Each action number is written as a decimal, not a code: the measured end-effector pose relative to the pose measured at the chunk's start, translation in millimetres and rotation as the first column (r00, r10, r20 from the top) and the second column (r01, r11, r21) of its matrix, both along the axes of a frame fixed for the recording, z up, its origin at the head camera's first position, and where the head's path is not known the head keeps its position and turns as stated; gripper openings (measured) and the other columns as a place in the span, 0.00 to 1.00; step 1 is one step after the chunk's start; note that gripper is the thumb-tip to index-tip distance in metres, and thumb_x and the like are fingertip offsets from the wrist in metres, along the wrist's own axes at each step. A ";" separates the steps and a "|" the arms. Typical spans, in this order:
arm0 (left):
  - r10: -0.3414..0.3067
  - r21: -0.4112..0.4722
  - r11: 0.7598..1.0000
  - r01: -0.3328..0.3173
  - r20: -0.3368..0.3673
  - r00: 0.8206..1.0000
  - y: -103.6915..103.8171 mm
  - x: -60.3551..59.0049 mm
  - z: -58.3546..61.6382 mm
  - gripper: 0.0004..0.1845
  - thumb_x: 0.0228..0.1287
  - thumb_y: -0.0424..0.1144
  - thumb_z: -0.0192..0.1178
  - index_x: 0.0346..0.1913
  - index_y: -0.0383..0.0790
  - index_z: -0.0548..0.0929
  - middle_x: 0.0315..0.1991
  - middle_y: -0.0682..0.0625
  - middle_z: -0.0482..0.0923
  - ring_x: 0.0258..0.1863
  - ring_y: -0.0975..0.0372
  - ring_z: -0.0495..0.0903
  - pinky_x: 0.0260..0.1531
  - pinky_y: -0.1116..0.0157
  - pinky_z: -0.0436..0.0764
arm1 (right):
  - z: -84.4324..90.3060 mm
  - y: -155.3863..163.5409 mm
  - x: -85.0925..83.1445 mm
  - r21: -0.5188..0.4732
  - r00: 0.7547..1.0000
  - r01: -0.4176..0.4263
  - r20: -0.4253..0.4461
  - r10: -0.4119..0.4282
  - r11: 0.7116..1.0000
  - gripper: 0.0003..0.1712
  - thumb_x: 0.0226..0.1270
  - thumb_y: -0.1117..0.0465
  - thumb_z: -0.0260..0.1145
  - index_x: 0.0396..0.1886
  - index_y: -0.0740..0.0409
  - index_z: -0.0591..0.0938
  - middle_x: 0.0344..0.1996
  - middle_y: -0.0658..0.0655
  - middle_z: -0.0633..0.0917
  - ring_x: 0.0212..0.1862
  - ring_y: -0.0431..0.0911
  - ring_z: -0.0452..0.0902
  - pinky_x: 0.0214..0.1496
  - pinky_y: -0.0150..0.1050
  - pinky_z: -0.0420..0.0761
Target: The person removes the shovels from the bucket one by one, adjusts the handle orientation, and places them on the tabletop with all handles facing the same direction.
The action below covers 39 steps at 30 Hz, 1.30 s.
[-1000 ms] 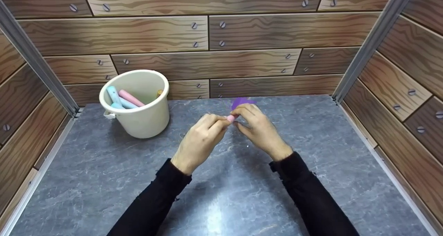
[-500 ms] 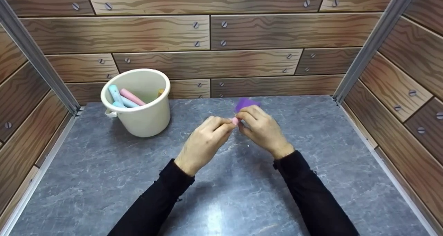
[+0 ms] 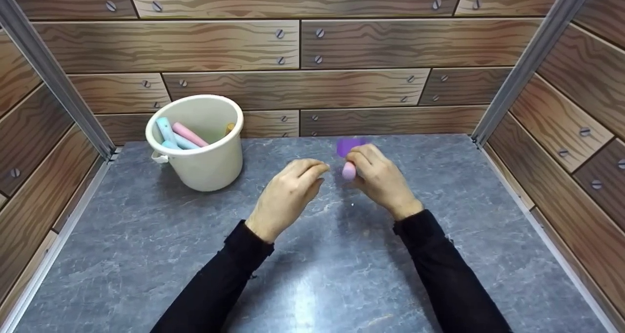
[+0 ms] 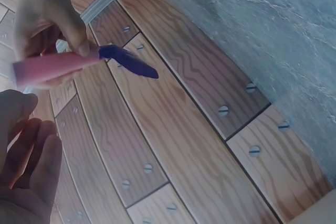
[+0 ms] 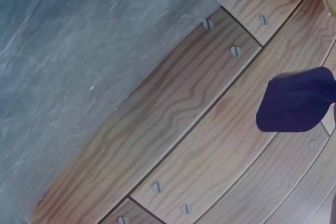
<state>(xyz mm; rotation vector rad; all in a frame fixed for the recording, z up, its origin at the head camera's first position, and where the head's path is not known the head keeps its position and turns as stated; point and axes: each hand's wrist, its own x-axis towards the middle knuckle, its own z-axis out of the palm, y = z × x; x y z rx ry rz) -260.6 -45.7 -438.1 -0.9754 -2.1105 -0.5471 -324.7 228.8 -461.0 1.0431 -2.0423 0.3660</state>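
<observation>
Above the worktop: both hands hover over the grey worktop (image 3: pixel 312 274), near its middle, well apart from the cream bucket (image 3: pixel 205 162).
Right hand: the right hand (image 3: pixel 378 179) pinches a pink stick (image 3: pixel 348 171) with a purple flap (image 3: pixel 349 145) at its far end; thumb and fingers curl round the shaft.
Left hand: the left hand (image 3: pixel 288 196) holds nothing, its fingers loosely bent, just beside the stick's near tip but apart from it.
Stick, close up: from the left wrist, the pink stick (image 4: pixel 50 67) lies nearly level, with the purple flap (image 4: pixel 128 60) jutting past the fingers.
Flap, right wrist: only the purple flap (image 5: pixel 296 100) shows; the fingers are out of frame.
Bucket: blue and pink sticks (image 3: pixel 181 136) lean inside it.
Doing it well: I judge that a light pinch on the shaft, clear of the flap, suits best, since the flap looks thin and easy to crease.
</observation>
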 end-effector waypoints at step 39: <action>0.258 -0.378 0.921 -0.094 0.412 0.874 -24.4 -24.3 -24.2 0.44 0.89 0.62 0.63 0.94 0.44 0.66 0.95 0.42 0.64 0.96 0.47 0.64 0.97 0.41 0.64 | 11.9 97.8 -19.7 -0.117 0.889 0.199 0.439 -0.130 0.973 0.14 0.65 0.80 0.75 0.45 0.64 0.86 0.42 0.66 0.89 0.48 0.62 0.87 0.56 0.61 0.89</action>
